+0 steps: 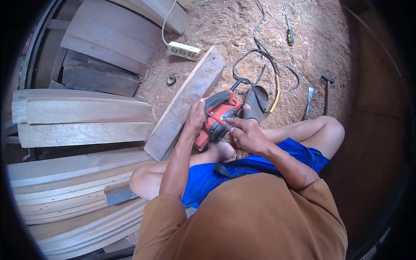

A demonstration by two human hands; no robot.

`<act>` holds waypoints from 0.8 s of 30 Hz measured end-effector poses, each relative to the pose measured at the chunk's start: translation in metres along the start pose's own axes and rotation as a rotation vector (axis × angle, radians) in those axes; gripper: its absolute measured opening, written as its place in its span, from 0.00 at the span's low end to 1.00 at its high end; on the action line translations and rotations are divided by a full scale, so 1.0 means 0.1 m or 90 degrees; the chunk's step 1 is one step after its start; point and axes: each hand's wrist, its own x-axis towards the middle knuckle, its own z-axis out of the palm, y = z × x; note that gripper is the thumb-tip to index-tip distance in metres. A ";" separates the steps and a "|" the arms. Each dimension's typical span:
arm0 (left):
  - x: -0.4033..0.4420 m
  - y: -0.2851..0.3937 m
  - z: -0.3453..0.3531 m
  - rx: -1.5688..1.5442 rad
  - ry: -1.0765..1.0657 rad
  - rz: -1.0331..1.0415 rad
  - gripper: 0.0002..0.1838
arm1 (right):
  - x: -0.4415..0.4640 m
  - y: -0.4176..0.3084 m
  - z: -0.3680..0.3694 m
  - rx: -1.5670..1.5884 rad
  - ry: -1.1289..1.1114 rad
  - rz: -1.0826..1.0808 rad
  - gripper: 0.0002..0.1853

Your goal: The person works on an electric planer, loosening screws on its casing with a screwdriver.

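A red and black electric planer (224,111) rests tilted between my legs, against the wooden beam. My left hand (197,115) is wrapped around its black handle, with the fingertips mostly hidden. In my right hand (250,136) is a screwdriver (227,126) with a clear handle and a reddish shaft. Its tip points at the planer's side near my left hand; whether it sits in a screw is too small to tell. The planer's cord runs forward from the handle past a grey shoe (256,102).
A thick beam (186,102) lies left of the planer. Farther off are a power strip (183,50) and a tape roll (171,80). A hammer (328,93), chisel (308,103), and yellow-black screwdriver (290,37) lie on shavings at right. Stacked boards (89,112) fill the left.
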 end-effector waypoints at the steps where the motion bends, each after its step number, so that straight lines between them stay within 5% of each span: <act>1: 0.00 0.01 0.00 0.008 0.000 -0.004 0.29 | -0.01 -0.11 -0.04 0.112 -0.061 0.140 0.24; 5: -0.06 0.15 0.02 -0.013 -0.005 -0.036 0.30 | 0.08 0.13 0.00 0.115 -0.033 0.082 0.26; 7: -0.03 0.10 0.04 -0.029 -0.009 0.011 0.30 | 0.02 0.18 0.10 -0.130 0.029 -0.143 0.27; 10: -0.05 0.07 0.00 -0.024 -0.022 0.026 0.29 | -0.24 -0.06 0.06 -0.456 0.045 -0.144 0.28; 11: -0.04 0.07 0.00 -0.019 -0.031 0.024 0.28 | -0.29 -0.22 0.01 -0.399 0.021 -0.065 0.29; 14: -0.08 0.19 -0.01 -0.080 -0.049 -0.027 0.27 | -0.34 0.10 -0.07 -0.267 0.100 -0.163 0.29; 24: -0.08 0.18 0.00 -0.085 -0.046 0.005 0.30 | -0.25 0.02 -0.02 -0.208 0.048 -0.131 0.25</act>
